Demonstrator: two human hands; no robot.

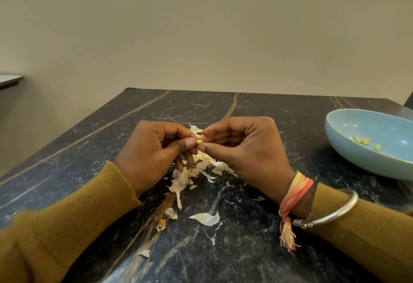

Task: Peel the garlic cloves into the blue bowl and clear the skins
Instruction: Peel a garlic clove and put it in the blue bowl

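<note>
Pinching one garlic clove between fingertips, left hand and right hand meet

Colours on my table

My sleeves are ribbed mustard-brown. The table, filling the lower frame, is black marble with white veins and gold-brown streaks. The skins scattered at centre are papery white to cream, one scrap near the bottom more yellow. The clove at my fingertips is pale yellow. The bowl at the right edge is light blue, holding yellow pieces. On my right wrist, a thread banded in orange, pink and yellow, with a silver bangle. The wall above is plain beige.
</note>
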